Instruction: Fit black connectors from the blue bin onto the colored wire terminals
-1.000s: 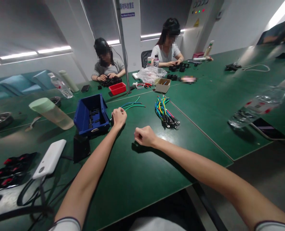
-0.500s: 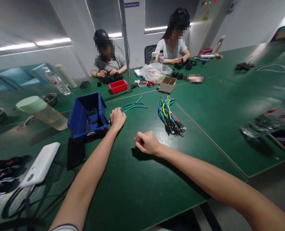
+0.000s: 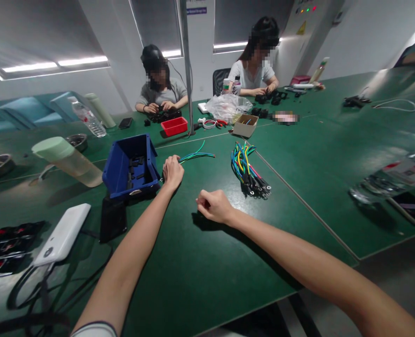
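My left hand (image 3: 174,172) rests on the green table, closed around one end of a few green and blue wires (image 3: 198,154). Their free ends reach out to the right. The ends under my fingers are hidden. Just left of that hand stands a blue bin (image 3: 118,180) with small black parts (image 3: 136,168) inside. My right hand (image 3: 214,206) is curled into a fist nearer to me, above its shadow on the table. Whatever its fingers may hold is too small or hidden. To its right lies a bundle of coloured wires (image 3: 244,164) with black sleeves and ring terminals.
Left of the bin lie a bottle with a pale green cap (image 3: 70,161), a white power bank (image 3: 65,231) and a dark phone (image 3: 113,220). Farther back are a red tray (image 3: 174,126), a cardboard box (image 3: 245,126) and a metal pole (image 3: 188,70). Two people sit opposite.
The wires by my left hand lie closer together than before, and their spread has narrowed. My right hand stays in a fist at about the same place. The view has shifted slightly.
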`<state>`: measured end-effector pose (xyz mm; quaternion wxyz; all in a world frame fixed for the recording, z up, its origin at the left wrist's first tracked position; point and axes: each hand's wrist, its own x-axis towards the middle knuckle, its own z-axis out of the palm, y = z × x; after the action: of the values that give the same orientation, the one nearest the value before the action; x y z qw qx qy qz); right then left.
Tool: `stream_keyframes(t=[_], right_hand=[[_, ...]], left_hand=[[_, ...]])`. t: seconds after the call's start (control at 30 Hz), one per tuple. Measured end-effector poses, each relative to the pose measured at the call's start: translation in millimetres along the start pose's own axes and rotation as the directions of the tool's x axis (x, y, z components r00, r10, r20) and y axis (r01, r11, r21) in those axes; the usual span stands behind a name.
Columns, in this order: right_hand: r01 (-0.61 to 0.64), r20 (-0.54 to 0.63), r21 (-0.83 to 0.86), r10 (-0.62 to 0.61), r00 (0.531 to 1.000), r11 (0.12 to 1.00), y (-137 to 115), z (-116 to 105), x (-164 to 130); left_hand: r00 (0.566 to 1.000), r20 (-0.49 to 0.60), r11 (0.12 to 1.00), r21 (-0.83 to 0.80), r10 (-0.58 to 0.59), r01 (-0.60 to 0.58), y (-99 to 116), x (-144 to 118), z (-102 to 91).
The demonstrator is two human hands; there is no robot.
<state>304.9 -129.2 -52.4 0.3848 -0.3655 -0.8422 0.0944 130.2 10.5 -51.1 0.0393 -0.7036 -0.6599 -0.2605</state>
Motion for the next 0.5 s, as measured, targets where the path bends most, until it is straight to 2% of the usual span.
stream_keyframes(t=[0.2, 0.5], right_hand=[[-0.019, 0.009, -0.019, 0.019, 1.0, 1.0, 2, 2, 2], [-0.094, 0.018, -0.085, 0.096, 0.995, 0.992, 3, 5, 4]], left_hand=[[0.999, 0.019, 0.998, -0.037, -0.047, 0.048, 1, -1, -4.8], [0.998, 0.017, 0.995, 0.074, -0.065, 0.064, 14, -1, -22.4]])
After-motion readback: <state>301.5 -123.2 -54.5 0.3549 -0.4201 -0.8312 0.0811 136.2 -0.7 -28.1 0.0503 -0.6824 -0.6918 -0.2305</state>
